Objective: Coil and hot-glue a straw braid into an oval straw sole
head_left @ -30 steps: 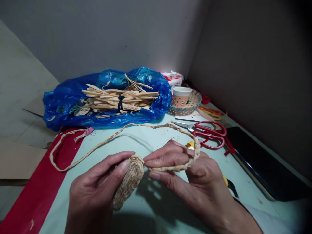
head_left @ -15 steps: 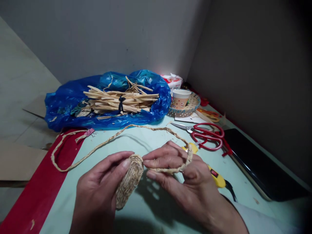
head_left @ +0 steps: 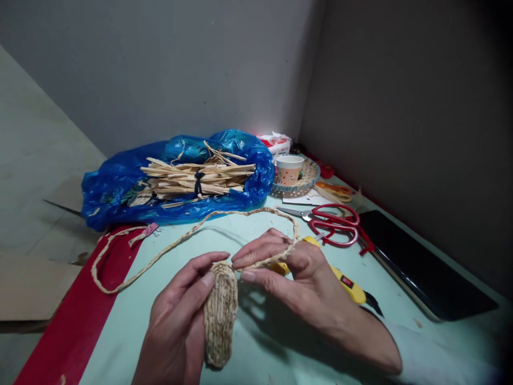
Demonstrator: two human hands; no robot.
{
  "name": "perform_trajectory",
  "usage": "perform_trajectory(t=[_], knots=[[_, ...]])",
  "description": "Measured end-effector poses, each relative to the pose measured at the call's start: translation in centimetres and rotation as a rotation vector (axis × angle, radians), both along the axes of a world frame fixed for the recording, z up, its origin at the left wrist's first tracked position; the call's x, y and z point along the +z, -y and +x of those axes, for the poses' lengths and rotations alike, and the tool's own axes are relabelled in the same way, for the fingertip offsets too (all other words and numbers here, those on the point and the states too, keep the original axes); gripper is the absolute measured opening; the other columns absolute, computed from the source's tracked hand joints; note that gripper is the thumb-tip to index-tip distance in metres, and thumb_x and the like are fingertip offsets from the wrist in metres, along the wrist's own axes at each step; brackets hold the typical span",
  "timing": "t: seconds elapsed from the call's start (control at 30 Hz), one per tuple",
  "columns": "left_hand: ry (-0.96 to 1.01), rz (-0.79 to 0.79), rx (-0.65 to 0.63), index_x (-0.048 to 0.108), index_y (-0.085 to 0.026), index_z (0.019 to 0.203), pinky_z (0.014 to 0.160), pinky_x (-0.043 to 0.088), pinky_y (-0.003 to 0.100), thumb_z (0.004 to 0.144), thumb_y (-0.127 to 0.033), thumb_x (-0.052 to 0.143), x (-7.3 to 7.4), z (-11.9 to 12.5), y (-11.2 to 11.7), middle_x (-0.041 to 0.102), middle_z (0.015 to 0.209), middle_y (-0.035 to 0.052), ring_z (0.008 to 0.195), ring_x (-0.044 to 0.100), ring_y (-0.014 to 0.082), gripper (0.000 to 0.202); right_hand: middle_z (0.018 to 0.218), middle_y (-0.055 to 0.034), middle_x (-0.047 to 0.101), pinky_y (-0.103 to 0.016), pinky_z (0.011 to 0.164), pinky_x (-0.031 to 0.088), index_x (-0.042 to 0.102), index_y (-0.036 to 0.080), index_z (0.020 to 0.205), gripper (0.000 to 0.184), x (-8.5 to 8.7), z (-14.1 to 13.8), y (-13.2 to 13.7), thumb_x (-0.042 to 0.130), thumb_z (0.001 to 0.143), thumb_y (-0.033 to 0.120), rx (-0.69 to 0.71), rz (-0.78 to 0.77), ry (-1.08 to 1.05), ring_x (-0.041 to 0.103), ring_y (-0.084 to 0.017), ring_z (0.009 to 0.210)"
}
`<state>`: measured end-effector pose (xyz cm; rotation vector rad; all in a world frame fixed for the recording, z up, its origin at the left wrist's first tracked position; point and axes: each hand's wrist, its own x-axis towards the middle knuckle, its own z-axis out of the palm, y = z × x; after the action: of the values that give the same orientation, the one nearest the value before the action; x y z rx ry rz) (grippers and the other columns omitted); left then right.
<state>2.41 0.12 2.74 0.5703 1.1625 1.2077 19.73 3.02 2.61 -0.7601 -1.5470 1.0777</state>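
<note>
My left hand [head_left: 180, 315] is closed on a flat, oval coil of braided straw [head_left: 222, 321], thumb on its face near the upper end. The coil stands almost upright, its rows of braid running lengthwise. From its top right edge runs a long straw braid [head_left: 160, 256], pinched close to the coil between the thumb and fingers of my right hand [head_left: 296, 278]. The braid arcs up over the right fingers, loops back across the table to the left and ends at a pink binder clip [head_left: 150, 230].
A blue plastic bag [head_left: 120, 166] with a tied bundle of dry straw strips [head_left: 224, 174] lies at the back. A paper cup [head_left: 289, 172] stands in a woven basket [head_left: 310, 182]. Red-handled scissors [head_left: 334, 224], a yellow utility knife [head_left: 350, 286] and a black tablet-like slab [head_left: 420, 267] lie right.
The coil has turned more upright, its face more toward me. My right hand has shifted slightly left, with the braid now lying lower over its fingers. The whole view has shifted a little.
</note>
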Motion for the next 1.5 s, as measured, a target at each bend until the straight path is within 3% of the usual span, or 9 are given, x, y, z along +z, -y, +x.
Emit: perform_trajectory(t=[0.13,0.3,0.43,0.63,1.03,1.3,1.5], knots=[[0.035,-0.047,0.000,0.077,-0.024,0.097,0.066,0.061,0.032,0.071,-0.028,0.081,0.1,0.2,0.1,0.079,0.095,0.0087,0.084,0.076,0.0290,0.027,0.091,-0.0038,0.080,-0.031,0.087,0.055,0.080,0.020,0.090,0.011,0.0,0.2,-0.2,0.073,0.087,0.013,0.029,-0.050,0.023,0.072,-0.018,0.091],[-0.028,-0.050,0.031,0.077,-0.024,0.093,0.066,0.060,0.025,0.068,-0.024,0.083,0.6,0.7,0.2,0.079,0.090,0.0054,0.081,0.076,0.0241,0.026,0.092,-0.0033,0.079,-0.029,0.087,0.055,0.078,0.018,0.087,0.006,0.2,0.6,-0.5,0.073,0.089,0.016,0.052,-0.107,0.061,0.072,-0.018,0.093],[-0.156,-0.009,0.037,0.079,-0.024,0.089,0.072,0.058,0.021,0.068,-0.027,0.084,0.6,0.8,0.3,0.079,0.087,0.0030,0.081,0.075,0.0204,0.022,0.093,-0.0029,0.079,-0.031,0.089,0.056,0.078,0.020,0.088,0.008,0.1,0.8,-0.7,0.071,0.091,0.015,0.085,-0.093,0.083,0.072,-0.018,0.093],[-0.381,0.021,0.033,0.077,-0.024,0.090,0.065,0.057,0.018,0.068,-0.037,0.085,0.6,0.8,0.4,0.080,0.088,0.0017,0.076,0.073,0.0178,0.026,0.092,-0.0023,0.078,-0.030,0.087,0.056,0.077,0.021,0.086,0.007,0.0,0.9,-0.7,0.072,0.091,0.020,0.129,-0.126,0.092,0.072,-0.018,0.092],[-0.416,0.044,0.046,0.074,-0.024,0.086,0.064,0.054,0.012,0.067,-0.038,0.086,0.6,0.9,0.6,0.075,0.080,-0.0025,0.074,0.070,0.0126,0.026,0.093,-0.0006,0.078,-0.029,0.090,0.053,0.077,0.021,0.089,0.011,-0.1,1.1,-0.6,0.072,0.092,0.030,0.128,-0.106,0.118,0.071,-0.018,0.094],[-0.538,0.029,0.136,0.077,-0.026,0.082,0.058,0.058,0.018,0.069,-0.041,0.081,0.8,1.3,0.9,0.081,0.082,-0.0009,0.072,0.074,0.0199,0.020,0.094,-0.0010,0.078,-0.027,0.085,0.055,0.078,0.021,0.090,0.008,0.4,0.8,-0.3,0.071,0.091,0.018,0.100,-0.138,0.112,0.072,-0.017,0.093],[-0.479,0.019,0.199,0.076,-0.028,0.087,0.057,0.054,0.013,0.068,-0.042,0.083,1.0,1.8,1.1,0.079,0.075,-0.0047,0.066,0.071,0.0141,0.025,0.095,-0.0050,0.080,-0.023,0.086,0.054,0.081,0.015,0.091,0.012,0.8,0.4,0.2,0.069,0.091,0.013,0.111,-0.124,0.102,0.073,-0.016,0.094]])
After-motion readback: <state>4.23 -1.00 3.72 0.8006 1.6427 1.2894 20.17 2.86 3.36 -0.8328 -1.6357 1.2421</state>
